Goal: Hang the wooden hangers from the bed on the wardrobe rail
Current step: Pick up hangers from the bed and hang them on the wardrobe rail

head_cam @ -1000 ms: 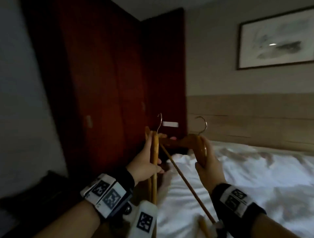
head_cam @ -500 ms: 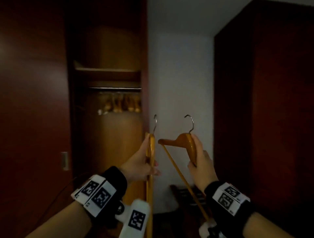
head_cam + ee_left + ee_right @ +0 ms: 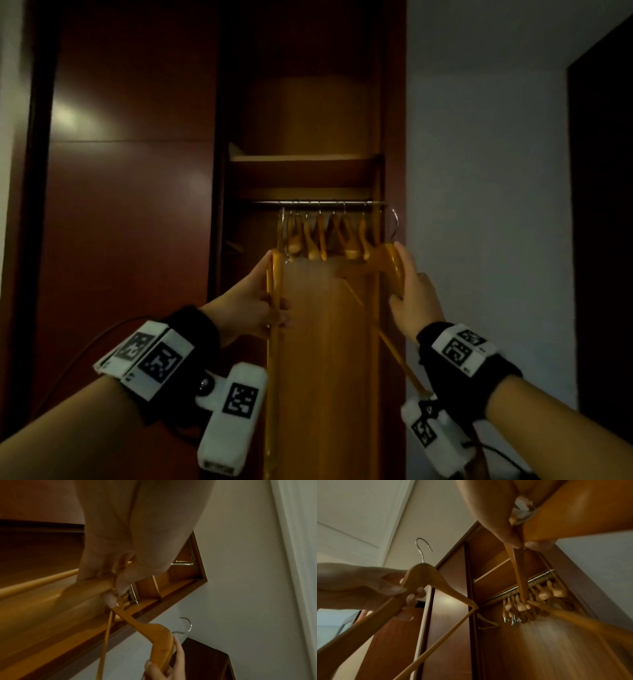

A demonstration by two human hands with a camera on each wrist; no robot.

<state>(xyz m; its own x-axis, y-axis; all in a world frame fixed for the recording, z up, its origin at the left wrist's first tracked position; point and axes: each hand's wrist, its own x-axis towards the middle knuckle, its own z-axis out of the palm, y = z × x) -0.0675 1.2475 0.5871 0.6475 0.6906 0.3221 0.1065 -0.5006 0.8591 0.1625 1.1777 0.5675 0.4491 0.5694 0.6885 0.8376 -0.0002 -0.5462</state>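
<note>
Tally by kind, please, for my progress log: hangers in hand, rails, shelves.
Wooden hangers in hand: 2, one each in left hand and right hand
Wardrobe rails: 1
Shelves: 1
Total: 4; hangers on the rail overlap, uncounted

A metal wardrobe rail point(image 3: 318, 203) runs across the open wardrobe point(image 3: 308, 342), just under a wooden shelf point(image 3: 301, 158). A tight row of wooden hangers point(image 3: 325, 236) hangs from the rail by metal hooks, bunched toward its right half, their shoulders touching or nearly so. Seen from the right wrist, small metal clips point(image 3: 513, 620) dangle below the hangers at the left of the row. The shelf's top surface is hidden from below.
</note>
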